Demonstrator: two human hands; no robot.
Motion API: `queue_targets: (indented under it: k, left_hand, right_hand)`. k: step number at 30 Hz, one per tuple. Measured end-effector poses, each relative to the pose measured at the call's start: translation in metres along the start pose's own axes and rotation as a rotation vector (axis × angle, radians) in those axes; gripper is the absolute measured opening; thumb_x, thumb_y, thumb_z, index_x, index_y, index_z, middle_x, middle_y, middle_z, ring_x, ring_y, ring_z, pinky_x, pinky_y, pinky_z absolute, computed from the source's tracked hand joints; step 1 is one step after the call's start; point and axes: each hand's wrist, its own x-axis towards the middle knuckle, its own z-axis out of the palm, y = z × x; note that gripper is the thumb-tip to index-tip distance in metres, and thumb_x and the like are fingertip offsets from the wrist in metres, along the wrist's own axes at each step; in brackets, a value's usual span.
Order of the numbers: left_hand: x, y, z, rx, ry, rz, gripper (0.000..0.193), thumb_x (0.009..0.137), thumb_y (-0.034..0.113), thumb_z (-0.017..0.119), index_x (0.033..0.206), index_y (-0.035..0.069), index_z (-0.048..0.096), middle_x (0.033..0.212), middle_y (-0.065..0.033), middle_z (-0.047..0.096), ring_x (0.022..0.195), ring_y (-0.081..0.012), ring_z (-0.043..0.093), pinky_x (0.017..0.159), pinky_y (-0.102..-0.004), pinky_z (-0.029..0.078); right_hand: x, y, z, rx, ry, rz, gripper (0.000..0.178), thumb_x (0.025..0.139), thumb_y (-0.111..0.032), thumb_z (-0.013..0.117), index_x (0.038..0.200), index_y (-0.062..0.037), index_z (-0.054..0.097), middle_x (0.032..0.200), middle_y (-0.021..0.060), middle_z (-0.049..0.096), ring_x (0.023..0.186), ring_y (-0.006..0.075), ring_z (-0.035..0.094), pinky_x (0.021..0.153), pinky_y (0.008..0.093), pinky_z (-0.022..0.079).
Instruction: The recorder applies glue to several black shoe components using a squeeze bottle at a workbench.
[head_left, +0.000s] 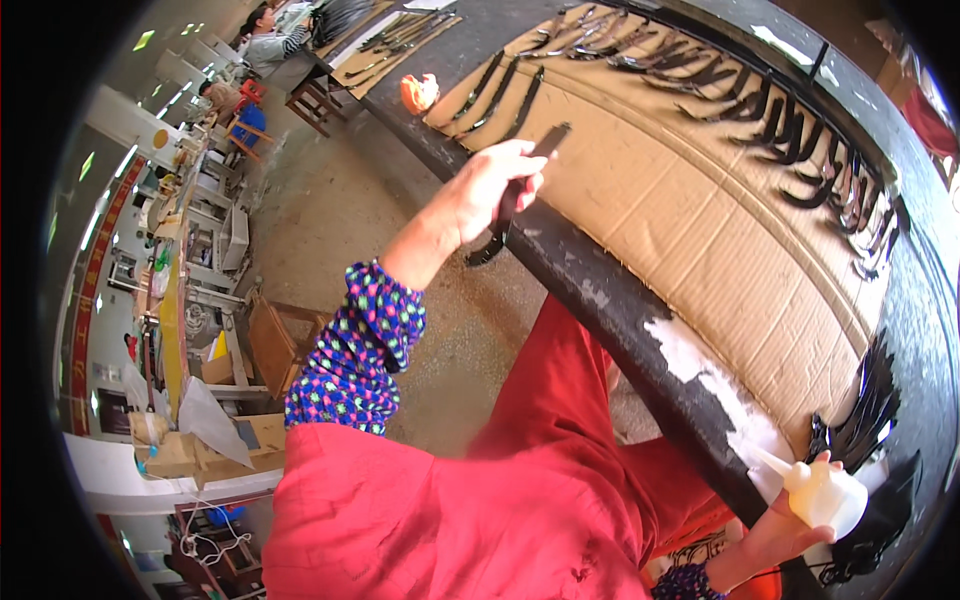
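My left hand (490, 185) is closed around a long, dark, flat strip (510, 205) with a hooked lower end, held past the table's near edge. Its upper end reaches over a cardboard sheet (680, 210). My right hand (780, 530), low at the right, grips a cloudy white squeeze bottle (835, 500) with a thin nozzle pointing up and left. Several glossy black curved strips (495, 95) lie on the cardboard just beyond my left hand. I cannot make out their exact kind.
More black curved strips (790, 130) line the cardboard's far side. Black glossy pieces (865, 410) lie near the bottle. A crumpled orange wad (420, 93) sits at the worn dark table's (610, 310) edge. Stools (315, 105), workbenches and other people (275, 45) are further off.
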Motion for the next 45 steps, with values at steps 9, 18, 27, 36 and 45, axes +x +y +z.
queue_targets:
  k: [9,18,27,36,45]
  left_hand:
    - [0.146,-0.005,-0.043,0.419,0.382,0.316,0.024,0.078,0.003,0.054,0.101,-0.004,0.051,0.07,-0.0033,0.052,0.06,-0.0106,0.053,0.056,-0.0218,0.044]
    - [0.159,-0.014,-0.042,1.195,0.954,0.482,0.038,0.077,0.017,0.056,0.112,0.009,0.044,0.108,-0.0125,0.045,0.104,-0.0274,0.04,0.083,-0.0475,0.031]
    - [0.116,-0.009,-0.239,0.425,0.965,0.043,0.051,0.062,0.019,0.071,0.105,0.005,0.047,0.09,-0.0074,0.055,0.075,-0.0149,0.054,0.061,-0.0252,0.044]
    - [0.038,0.027,-0.064,0.573,0.473,0.739,0.047,0.056,0.004,0.071,0.101,0.003,0.055,0.101,-0.0068,0.053,0.097,-0.0166,0.049,0.084,-0.026,0.04]
    - [-0.032,0.011,0.103,0.253,-0.306,0.67,0.039,0.06,0.001,0.072,0.092,0.005,0.05,0.111,-0.0141,0.051,0.099,-0.0207,0.051,0.084,-0.0303,0.042]
  right_hand:
    - [0.017,0.015,0.001,0.002,-0.091,-0.003,0.068,0.077,-0.035,0.056,0.128,-0.0037,0.022,0.129,0.0154,0.029,0.122,0.034,0.023,0.099,0.0472,0.021]
    - [0.021,0.018,-0.003,0.043,-0.079,-0.012,0.059,0.082,-0.036,0.046,0.129,-0.0069,0.026,0.135,0.0121,0.023,0.126,0.0342,0.01,0.102,0.0485,-0.001]
    - [0.021,0.037,0.012,0.226,-0.109,0.052,0.046,0.082,-0.033,0.045,0.121,-0.008,0.038,0.126,0.0089,0.035,0.12,0.0266,0.024,0.099,0.045,0.013]
    - [0.023,0.075,0.054,0.417,-0.024,0.223,0.064,0.08,-0.033,0.055,0.128,-0.004,0.024,0.129,0.016,0.029,0.121,0.0343,0.025,0.097,0.0503,0.027]
    - [0.018,0.094,0.087,0.383,0.141,0.205,0.059,0.079,-0.038,0.056,0.123,-0.0064,0.032,0.121,0.0147,0.039,0.115,0.0341,0.035,0.089,0.0501,0.038]
